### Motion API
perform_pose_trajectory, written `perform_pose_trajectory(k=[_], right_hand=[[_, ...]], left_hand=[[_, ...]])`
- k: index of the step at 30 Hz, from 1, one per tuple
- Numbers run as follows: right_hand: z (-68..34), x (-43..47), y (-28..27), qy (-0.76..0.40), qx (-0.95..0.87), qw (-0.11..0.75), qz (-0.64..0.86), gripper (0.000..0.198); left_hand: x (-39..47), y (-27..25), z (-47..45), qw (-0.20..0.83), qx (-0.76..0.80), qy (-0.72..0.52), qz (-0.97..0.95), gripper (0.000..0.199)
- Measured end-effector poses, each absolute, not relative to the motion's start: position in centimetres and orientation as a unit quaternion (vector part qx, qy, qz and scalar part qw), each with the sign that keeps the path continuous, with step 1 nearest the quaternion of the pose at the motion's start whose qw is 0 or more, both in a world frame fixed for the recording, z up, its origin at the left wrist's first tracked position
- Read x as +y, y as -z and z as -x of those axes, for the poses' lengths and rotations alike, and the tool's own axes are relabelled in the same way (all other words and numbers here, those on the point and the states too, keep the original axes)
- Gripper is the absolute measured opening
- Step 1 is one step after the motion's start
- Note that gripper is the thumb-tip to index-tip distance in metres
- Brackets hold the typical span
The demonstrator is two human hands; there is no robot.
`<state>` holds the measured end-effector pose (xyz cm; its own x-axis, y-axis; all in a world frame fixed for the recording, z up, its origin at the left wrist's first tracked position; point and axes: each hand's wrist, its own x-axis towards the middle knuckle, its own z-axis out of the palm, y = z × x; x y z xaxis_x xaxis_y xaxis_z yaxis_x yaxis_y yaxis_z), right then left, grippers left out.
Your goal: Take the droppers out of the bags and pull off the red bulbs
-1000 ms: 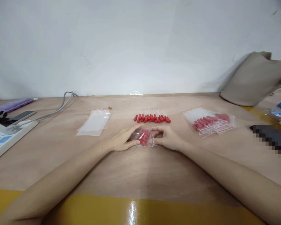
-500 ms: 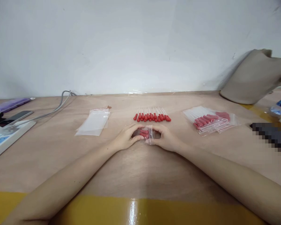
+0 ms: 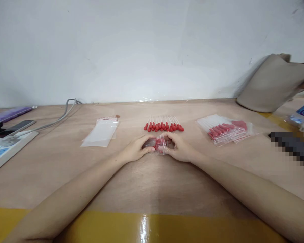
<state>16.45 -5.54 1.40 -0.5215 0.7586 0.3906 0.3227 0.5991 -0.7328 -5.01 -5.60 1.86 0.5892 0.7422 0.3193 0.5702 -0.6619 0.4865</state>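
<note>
My left hand (image 3: 139, 148) and my right hand (image 3: 178, 147) meet at the middle of the table, fingers curled around a clear zip bag (image 3: 162, 149). Red rubber bulbs of droppers show through its plastic between my fingers; how many is hidden. Just beyond my hands lies a row of glass droppers (image 3: 164, 126), red bulbs toward me and thin clear stems pointing to the wall. To the left, flat zip bags (image 3: 98, 133) are stacked. On the right, filled bags of droppers (image 3: 221, 130) overlap in a pile.
A white power strip (image 3: 14, 148) with a grey cable (image 3: 60, 118) sits at the left, near a purple packet (image 3: 12, 114). A beige container (image 3: 266, 84) stands at the back right, with a blurred dark object (image 3: 294, 148) in front of it. A wall closes off the back.
The red bulbs have shifted rightward inside the bag, into its mouth near my right fingers. The bag's edge has tilted and crumpled. My hands stay nearly in place.
</note>
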Motion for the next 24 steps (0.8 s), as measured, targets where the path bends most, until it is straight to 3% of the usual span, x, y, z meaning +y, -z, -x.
perform_pose_trajectory(k=[5,11,24], right_hand=[[-16.0,-5.3,-1.1,-0.333,-0.820,0.331,0.326,0.023],[-16.5,-5.0,-1.1,-0.341,-0.785,0.366,0.365,0.021],[-17.8,-4.6,-1.2,-0.400,-0.774,0.352,0.342,0.025]], left_hand=[[-5.7,-1.9,5.0,0.160,0.378,-0.254,-0.876,0.035],[-5.8,-2.0,5.0,0.175,0.386,-0.257,-0.869,0.038],[-5.8,-1.8,5.1,0.166,0.400,-0.263,-0.862,0.036]])
